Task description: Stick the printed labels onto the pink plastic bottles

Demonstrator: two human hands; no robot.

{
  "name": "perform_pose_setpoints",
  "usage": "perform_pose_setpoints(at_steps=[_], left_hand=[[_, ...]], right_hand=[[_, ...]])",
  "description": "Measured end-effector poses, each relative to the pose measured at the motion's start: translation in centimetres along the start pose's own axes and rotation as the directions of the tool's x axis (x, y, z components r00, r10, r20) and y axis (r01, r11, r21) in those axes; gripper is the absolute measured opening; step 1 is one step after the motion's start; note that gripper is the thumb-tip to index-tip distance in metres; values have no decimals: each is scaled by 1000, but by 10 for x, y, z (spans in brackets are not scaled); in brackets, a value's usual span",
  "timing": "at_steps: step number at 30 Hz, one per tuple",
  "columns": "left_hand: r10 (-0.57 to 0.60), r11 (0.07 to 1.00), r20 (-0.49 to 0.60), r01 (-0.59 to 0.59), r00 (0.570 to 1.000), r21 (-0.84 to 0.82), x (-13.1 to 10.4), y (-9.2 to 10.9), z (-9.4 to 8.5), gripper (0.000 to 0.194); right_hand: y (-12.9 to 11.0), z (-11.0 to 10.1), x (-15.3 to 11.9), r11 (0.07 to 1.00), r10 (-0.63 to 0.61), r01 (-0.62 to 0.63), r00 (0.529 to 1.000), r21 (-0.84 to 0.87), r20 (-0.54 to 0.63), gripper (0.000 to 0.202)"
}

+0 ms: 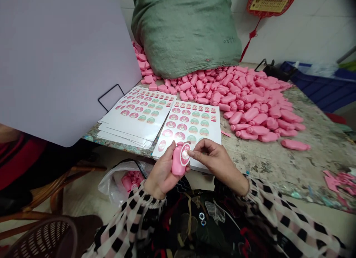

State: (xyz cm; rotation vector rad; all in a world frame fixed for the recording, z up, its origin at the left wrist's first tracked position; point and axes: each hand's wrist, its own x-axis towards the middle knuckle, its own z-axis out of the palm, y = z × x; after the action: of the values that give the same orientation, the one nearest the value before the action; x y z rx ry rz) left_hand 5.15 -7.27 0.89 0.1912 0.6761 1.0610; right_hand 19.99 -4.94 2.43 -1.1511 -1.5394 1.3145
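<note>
A small pink plastic bottle [178,164] is gripped in my left hand [164,172], cap end pointing away from me. On its right side is an oval pink-and-white sticker [184,155]. The thumb and index finger of my right hand [214,158] pinch at the right edge of this sticker; whether all of it lies flat on the bottle I cannot tell. Just beyond both hands lies a white sticker sheet [214,139] with rows of pink and green labels, its near left part bare of some labels. More sticker sheets [133,130] lie fanned out to its left.
Many pink bottles [250,113] are heaped across the table [278,169], below a large green sack [186,32]. Pink scraps [340,182] lie at right. A plastic bag [114,182] with pink pieces hangs below the edge. A grey panel [66,65] blocks the left; a person's red sleeve [11,158] shows behind.
</note>
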Motion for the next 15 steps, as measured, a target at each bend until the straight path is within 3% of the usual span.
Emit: perform_pose_setpoints(at_steps=[5,15], left_hand=[[-27,999,78,26,997,23,6,-4,8,38],[-9,999,74,6,997,53,7,-4,9,40]], right_hand=[[2,-1,-6,1000,-21,21,999,1,29,20],[10,-2,-7,986,-31,33,999,-164,18,25]])
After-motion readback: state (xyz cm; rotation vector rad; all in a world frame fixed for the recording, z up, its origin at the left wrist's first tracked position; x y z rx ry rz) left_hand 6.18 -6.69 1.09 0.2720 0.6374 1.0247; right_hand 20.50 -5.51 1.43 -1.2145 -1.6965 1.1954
